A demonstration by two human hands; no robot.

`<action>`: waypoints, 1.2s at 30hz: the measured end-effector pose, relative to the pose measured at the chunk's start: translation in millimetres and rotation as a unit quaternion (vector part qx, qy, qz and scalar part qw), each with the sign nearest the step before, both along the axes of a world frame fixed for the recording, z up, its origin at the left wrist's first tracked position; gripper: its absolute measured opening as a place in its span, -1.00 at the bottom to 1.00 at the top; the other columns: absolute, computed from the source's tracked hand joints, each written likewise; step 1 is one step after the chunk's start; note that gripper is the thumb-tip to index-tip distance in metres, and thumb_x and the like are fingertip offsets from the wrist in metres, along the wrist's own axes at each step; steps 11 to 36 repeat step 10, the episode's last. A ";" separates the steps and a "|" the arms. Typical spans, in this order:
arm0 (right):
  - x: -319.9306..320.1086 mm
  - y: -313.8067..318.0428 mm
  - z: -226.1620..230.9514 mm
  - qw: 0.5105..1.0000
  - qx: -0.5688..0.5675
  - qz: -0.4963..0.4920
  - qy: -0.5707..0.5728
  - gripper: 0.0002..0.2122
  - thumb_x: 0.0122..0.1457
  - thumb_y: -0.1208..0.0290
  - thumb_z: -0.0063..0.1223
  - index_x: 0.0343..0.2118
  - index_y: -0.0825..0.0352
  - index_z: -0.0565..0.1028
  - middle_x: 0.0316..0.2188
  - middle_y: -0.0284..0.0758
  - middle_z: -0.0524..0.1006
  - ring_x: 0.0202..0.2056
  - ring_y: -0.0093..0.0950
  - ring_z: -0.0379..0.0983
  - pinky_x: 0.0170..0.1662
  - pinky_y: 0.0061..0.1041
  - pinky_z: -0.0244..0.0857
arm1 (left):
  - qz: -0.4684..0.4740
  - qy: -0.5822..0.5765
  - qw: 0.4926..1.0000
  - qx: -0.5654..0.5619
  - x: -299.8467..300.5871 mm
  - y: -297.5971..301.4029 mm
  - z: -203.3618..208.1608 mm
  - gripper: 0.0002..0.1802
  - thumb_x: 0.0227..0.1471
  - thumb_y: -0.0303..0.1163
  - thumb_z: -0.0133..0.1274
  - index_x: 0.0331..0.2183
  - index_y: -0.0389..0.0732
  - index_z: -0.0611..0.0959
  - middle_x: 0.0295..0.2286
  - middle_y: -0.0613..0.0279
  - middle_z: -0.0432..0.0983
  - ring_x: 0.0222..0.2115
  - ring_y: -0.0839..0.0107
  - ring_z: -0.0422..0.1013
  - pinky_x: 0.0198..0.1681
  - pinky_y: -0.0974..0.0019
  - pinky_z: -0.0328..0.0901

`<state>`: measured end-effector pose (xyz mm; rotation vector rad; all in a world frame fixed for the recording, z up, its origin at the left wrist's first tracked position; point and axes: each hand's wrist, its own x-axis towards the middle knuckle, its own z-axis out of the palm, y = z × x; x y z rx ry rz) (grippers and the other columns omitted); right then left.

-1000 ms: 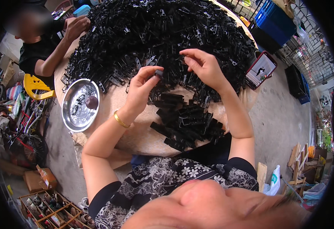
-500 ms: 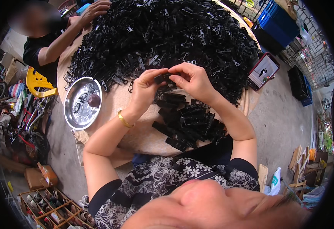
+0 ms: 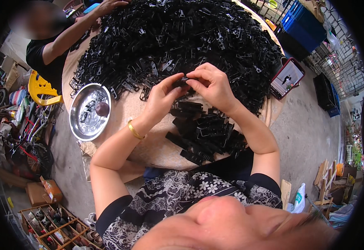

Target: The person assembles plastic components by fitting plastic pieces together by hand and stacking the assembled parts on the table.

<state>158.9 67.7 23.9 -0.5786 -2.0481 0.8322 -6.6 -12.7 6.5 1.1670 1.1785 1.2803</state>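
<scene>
My left hand and my right hand meet fingertip to fingertip over the table. Both are closed in a pinch on a small black plastic part, mostly covered by my fingers. Just beyond them rises a big heap of loose black plastic parts, many with slotted, clip-like shapes. Nearer my body, below the right hand, lies a smaller pile of black parts, stacked more closely. To the left of my left forearm sits a round metal basin holding several black parts and a dark round object.
The round table has a pale covering. A phone with a lit screen leans at its right edge. Across the heap at the far left, a co-worker's arm reaches in. A yellow plastic seat stands left; blue crates stand far right.
My hands have shifted slightly, with the left fingers turned and the black part now more covered. The co-worker's hand has moved right, further over the heap.
</scene>
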 end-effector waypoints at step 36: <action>-1.4 1.3 -6.1 0.999 0.048 0.012 -0.012 -0.88 -0.02 0.50 0.17 -0.38 0.37 0.56 -0.42 -0.30 0.47 -0.50 -0.50 0.43 -0.46 -0.58 0.31 | -0.021 -0.017 1.000 -0.005 -0.9 -0.2 -1.7 -0.55 0.09 -0.61 -0.15 0.06 -0.40 0.30 -0.12 0.04 0.41 -0.12 0.37 0.40 -0.02 0.40 0.30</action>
